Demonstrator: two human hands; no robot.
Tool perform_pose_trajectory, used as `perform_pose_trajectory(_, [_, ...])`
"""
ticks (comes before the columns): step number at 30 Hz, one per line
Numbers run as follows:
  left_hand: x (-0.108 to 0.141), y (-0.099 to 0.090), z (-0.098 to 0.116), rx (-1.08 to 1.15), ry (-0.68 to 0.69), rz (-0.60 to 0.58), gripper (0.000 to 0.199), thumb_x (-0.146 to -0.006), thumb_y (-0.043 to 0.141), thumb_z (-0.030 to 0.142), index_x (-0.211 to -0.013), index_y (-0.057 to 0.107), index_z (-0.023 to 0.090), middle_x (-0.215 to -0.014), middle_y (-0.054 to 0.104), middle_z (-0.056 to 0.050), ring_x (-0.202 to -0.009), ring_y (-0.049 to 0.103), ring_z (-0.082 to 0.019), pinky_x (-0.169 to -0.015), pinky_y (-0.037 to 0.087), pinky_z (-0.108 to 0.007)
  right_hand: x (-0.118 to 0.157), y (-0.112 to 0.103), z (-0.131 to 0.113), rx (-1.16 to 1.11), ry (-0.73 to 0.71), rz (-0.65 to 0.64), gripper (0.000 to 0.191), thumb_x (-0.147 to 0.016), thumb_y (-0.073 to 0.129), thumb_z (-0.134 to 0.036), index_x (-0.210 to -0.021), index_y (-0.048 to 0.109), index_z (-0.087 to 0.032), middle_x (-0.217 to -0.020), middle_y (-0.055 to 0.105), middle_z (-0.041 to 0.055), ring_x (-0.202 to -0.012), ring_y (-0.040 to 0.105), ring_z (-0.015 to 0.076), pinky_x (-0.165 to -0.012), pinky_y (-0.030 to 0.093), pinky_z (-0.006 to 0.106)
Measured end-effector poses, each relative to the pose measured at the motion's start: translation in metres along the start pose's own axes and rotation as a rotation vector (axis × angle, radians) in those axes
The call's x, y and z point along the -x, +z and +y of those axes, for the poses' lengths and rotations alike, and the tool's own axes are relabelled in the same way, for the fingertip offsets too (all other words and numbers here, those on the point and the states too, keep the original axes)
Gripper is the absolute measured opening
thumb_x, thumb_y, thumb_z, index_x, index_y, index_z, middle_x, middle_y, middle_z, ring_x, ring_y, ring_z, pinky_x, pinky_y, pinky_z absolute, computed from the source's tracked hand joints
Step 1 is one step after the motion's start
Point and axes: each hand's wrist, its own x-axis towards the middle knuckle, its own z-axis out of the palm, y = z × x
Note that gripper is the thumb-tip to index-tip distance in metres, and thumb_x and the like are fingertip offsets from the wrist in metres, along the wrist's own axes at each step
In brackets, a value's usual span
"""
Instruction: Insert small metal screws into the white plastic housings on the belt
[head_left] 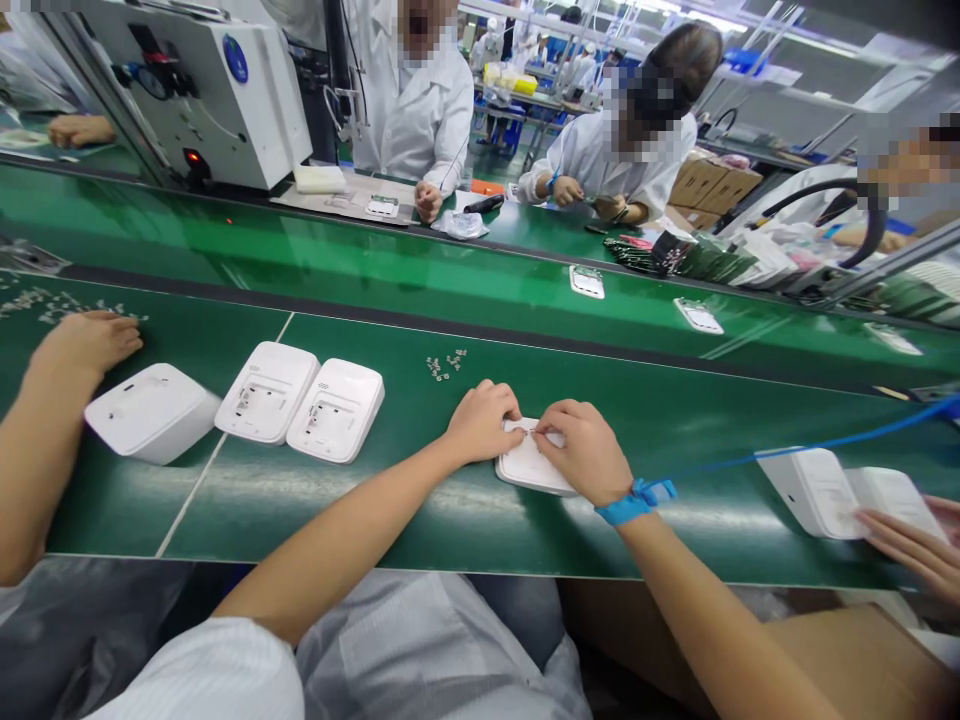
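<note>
A white plastic device housing lies on the green bench in front of me. My left hand grips its left side, with the thumb on the top face and the fingers curled by the far edge. Over the same housing, my right hand pinches thumb and forefinger together at its upper face; whatever sits between the fingertips is too small to make out. A blue wrist strap circles my right wrist. Beyond my left hand lies a small scatter of tiny pieces.
Two white housings with recessed openings lie to the left, beside a taller white device. A co-worker's hand is at far left; another's hand touches white devices at right. Circuit boards lie on the conveyor belt.
</note>
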Motion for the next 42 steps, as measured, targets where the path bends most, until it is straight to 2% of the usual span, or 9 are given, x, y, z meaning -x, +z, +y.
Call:
perform_pose_trajectory(4, [0.0,0.001,0.001,-0.003,-0.005,0.005,0.013,-0.074,0.07,0.024,-0.073,0.057,0.021,-0.09,0.062,0.0,-0.089,0.05,-0.019,-0.075,0.041,-0.035,0.008,0.003,-0.002,-0.03,-0.037,0.069,0.013,-0.086,0.055,-0.017,-0.087,0.068,-0.021,-0.089,0.07,0.0061,-0.091,0.058,0.0248,-0.075,0.042,0.035])
perform_pose_trajectory(11, [0.0,0.002,0.0,-0.001,-0.02,-0.006,0.012,-0.074,0.07,0.024,-0.074,0.058,0.021,-0.092,0.062,-0.001,-0.092,0.051,-0.02,-0.077,0.041,-0.035,0.012,0.004,-0.008,0.031,-0.066,0.113,0.017,-0.089,0.055,-0.019,-0.083,0.07,-0.02,-0.08,0.07,0.0051,-0.088,0.06,0.023,-0.074,0.039,0.034])
perform_pose_trajectory(22, [0.0,0.001,0.001,0.004,-0.046,-0.031,0.012,-0.075,0.068,0.026,-0.076,0.057,0.022,-0.092,0.062,0.001,-0.092,0.05,-0.019,-0.077,0.041,-0.035,0.014,0.006,-0.008,0.16,-0.267,0.157,0.018,-0.092,0.053,-0.013,-0.084,0.069,-0.017,-0.078,0.068,0.0056,-0.079,0.059,0.0198,-0.072,0.039,0.032])
perform_pose_trajectory(27, [0.0,0.002,0.002,0.001,-0.039,-0.027,0.014,-0.077,0.067,0.029,-0.075,0.056,0.022,-0.091,0.062,0.001,-0.091,0.05,-0.019,-0.077,0.041,-0.034,0.011,0.001,-0.012,0.248,-0.425,0.074,0.028,-0.093,0.047,-0.006,-0.074,0.063,-0.017,-0.071,0.063,0.0057,-0.074,0.053,0.0198,-0.075,0.039,0.033])
perform_pose_trajectory(31, [0.0,0.002,0.003,-0.03,-0.042,-0.021,0.016,-0.08,0.067,0.031,-0.075,0.055,0.021,-0.09,0.062,0.001,-0.091,0.051,-0.019,-0.076,0.04,-0.034,0.009,0.001,-0.013,0.272,-0.466,0.03,0.031,-0.093,0.044,-0.003,-0.073,0.062,-0.017,-0.071,0.061,0.0061,-0.072,0.051,0.0204,-0.074,0.039,0.034])
perform_pose_trajectory(34, [0.0,0.002,0.003,-0.03,-0.052,-0.024,0.016,-0.081,0.066,0.031,-0.075,0.055,0.021,-0.091,0.062,0.0,-0.091,0.051,-0.018,-0.076,0.04,-0.034,0.011,0.004,-0.014,0.199,-0.383,0.082,0.027,-0.093,0.045,-0.006,-0.078,0.065,-0.017,-0.074,0.064,0.0061,-0.076,0.052,0.0204,-0.074,0.04,0.033])
perform_pose_trajectory(38, [0.002,0.001,0.003,-0.027,-0.027,-0.02,0.018,-0.076,0.069,0.031,-0.076,0.054,0.021,-0.091,0.061,0.0,-0.092,0.051,-0.019,-0.076,0.04,-0.034,0.013,0.008,-0.014,0.167,-0.159,0.217,0.015,-0.089,0.053,-0.013,-0.095,0.067,-0.017,-0.093,0.07,0.0072,-0.095,0.055,0.025,-0.083,0.038,0.038])
perform_pose_trajectory(42, [0.002,0.001,0.003,-0.024,-0.023,-0.02,0.019,-0.072,0.07,0.031,-0.077,0.054,0.022,-0.09,0.061,0.001,-0.091,0.05,-0.019,-0.075,0.04,-0.035,0.012,0.01,-0.011,0.135,-0.004,0.178,0.02,-0.081,0.059,-0.02,-0.101,0.066,-0.019,-0.1,0.071,0.0057,-0.106,0.055,0.0284,-0.087,0.034,0.043])
